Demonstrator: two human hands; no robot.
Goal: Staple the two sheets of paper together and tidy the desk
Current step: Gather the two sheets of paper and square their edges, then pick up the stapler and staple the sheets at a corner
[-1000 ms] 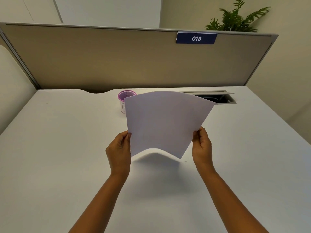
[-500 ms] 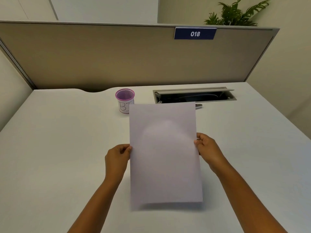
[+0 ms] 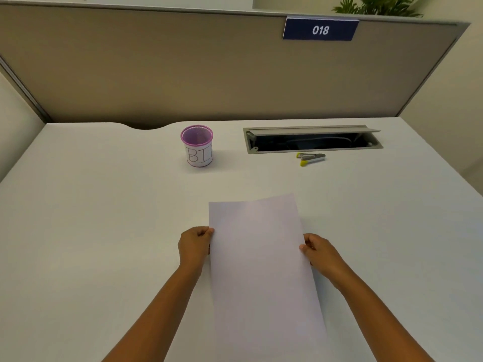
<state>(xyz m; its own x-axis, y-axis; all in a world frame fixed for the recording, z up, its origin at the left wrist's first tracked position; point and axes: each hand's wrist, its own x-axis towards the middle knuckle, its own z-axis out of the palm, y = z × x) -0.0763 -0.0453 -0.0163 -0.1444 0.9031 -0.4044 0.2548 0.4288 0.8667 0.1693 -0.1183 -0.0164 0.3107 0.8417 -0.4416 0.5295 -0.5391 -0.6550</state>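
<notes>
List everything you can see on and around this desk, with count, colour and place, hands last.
paper: one visible stack, white, near centre of desk
stapler: one, silver and yellow, in front of the cable tray
cup: one, purple mesh, labelled BIN, far centre
cable tray: one, grey, lid open, far right
desk: one, white
partition: one, beige, behind desk
number sign: one, blue, 018
plant: one, green, behind partition
left hand: grips paper's left edge
right hand: grips paper's right edge

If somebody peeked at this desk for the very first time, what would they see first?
First, the white paper in the middle of the desk, with the left hand and right hand holding its sides. Next, the purple cup marked "BIN" further back, and the small yellow-tipped stapler to its right by the open cable slot.
</notes>
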